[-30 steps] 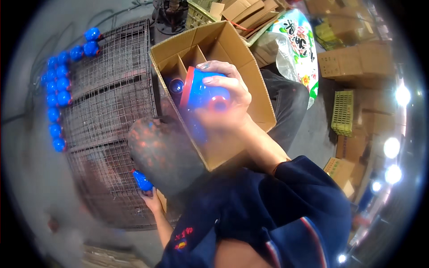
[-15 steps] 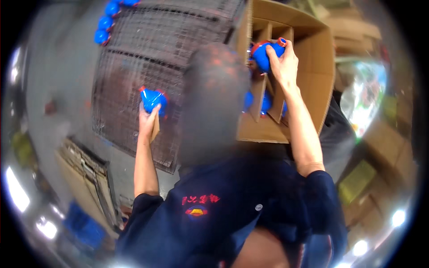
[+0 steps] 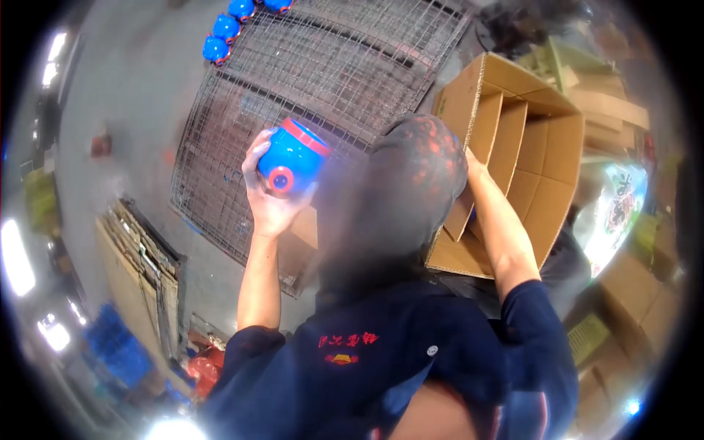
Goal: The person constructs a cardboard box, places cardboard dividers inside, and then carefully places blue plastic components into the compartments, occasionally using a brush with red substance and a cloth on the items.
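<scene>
1. Wire rack: three blue toys sit along its far edge.
2. Divided carton, right of rack: visible cells empty.
3. Left hand grips blue round toy over rack.
4. Right hand reaches into carton; grip cannot be determined.

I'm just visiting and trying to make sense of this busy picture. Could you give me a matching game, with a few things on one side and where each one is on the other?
Things:
1. blue pot with the red rim
2. cardboard box
3. wire rack
4. row of blue pots

Places:
A. lined up along the far edge of the rack
B. lying flat on the grey floor
C. held up in the left hand
D. at the right hand, open, with card dividers inside

Pairs: 1-C, 2-D, 3-B, 4-A
</scene>
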`<state>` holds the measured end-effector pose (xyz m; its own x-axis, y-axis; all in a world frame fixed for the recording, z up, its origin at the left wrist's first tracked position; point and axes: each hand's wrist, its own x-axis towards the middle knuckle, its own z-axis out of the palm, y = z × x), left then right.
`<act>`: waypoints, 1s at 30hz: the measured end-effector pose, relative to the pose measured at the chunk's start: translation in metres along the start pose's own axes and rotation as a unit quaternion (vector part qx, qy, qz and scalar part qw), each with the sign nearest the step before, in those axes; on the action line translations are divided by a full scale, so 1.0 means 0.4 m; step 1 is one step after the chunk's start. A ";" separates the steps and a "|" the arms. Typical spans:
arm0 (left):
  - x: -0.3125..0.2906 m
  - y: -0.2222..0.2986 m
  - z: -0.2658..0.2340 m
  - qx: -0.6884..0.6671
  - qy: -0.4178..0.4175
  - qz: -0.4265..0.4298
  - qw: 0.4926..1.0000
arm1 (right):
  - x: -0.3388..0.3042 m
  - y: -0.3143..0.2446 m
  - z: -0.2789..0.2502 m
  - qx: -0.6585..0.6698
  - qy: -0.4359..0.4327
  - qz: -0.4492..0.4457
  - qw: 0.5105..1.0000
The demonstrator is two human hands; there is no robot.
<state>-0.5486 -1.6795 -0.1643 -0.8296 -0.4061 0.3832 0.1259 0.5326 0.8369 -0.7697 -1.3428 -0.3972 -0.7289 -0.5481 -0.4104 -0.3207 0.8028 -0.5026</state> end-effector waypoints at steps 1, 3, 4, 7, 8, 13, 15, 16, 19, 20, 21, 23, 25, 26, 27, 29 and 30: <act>0.008 0.017 0.001 -0.004 0.001 0.005 1.000 | -0.019 -0.027 -0.037 0.020 0.041 -0.028 0.999; 0.031 0.057 0.015 0.035 -0.014 0.057 0.998 | -0.077 -0.085 -0.136 0.077 0.157 -0.038 0.984; 0.045 0.079 0.021 0.048 -0.013 0.091 0.995 | -0.129 -0.157 -0.218 0.107 0.165 0.020 0.980; 0.080 0.145 0.068 0.045 0.001 0.142 0.989 | -0.308 -0.365 -0.402 0.427 0.285 -0.058 0.856; 0.098 0.179 0.105 0.047 0.011 0.163 0.985 | -0.370 -0.431 -0.442 0.519 0.294 -0.096 0.797; 0.176 0.402 0.279 0.009 -0.006 0.307 0.952 | -0.504 -0.593 -0.493 0.564 0.316 -0.284 0.708; 0.160 0.441 0.291 0.063 -0.095 0.412 0.904 | -0.480 -0.531 -0.516 0.651 0.423 -0.245 0.581; 0.151 0.435 0.283 0.034 -0.094 0.374 0.922 | -0.481 -0.475 -0.549 0.697 0.416 -0.202 0.548; 0.137 0.376 0.244 -0.053 0.002 0.168 0.984 | -0.446 -0.271 -0.601 0.680 0.438 -0.092 0.582; 0.135 0.325 0.224 -0.063 0.026 0.094 0.993 | -0.415 -0.201 -0.589 0.597 0.467 -0.049 0.651; 0.130 0.287 0.208 -0.061 0.042 0.049 0.996 | -0.384 -0.145 -0.562 0.511 0.483 -0.007 0.711; 0.130 0.162 0.155 0.005 0.038 -0.030 0.999 | -0.311 -0.101 -0.536 0.254 0.464 0.142 0.837; 0.127 0.058 0.106 0.052 0.015 -0.095 0.994 | -0.197 -0.022 -0.455 0.056 0.397 0.184 0.897; 0.131 0.003 0.087 0.083 -0.018 -0.127 0.988 | -0.159 -0.015 -0.427 -0.016 0.332 0.229 0.915; 0.147 -0.043 0.068 0.120 -0.045 -0.158 0.979 | -0.119 0.023 -0.386 -0.034 0.283 0.211 0.935; 0.139 -0.188 0.049 0.044 -0.031 -0.292 0.955 | -0.098 0.052 -0.318 -0.093 0.195 0.238 0.947; 0.168 -0.285 0.045 0.036 -0.019 -0.298 0.954 | -0.066 0.144 -0.253 -0.087 0.157 0.299 0.937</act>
<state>-0.6286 -1.7543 -0.2410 -0.7614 -0.6259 -0.1688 -0.4118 0.2658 0.8717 -0.8304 -1.2584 -0.3382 -0.9427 0.0866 -0.3221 0.1287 0.9854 -0.1116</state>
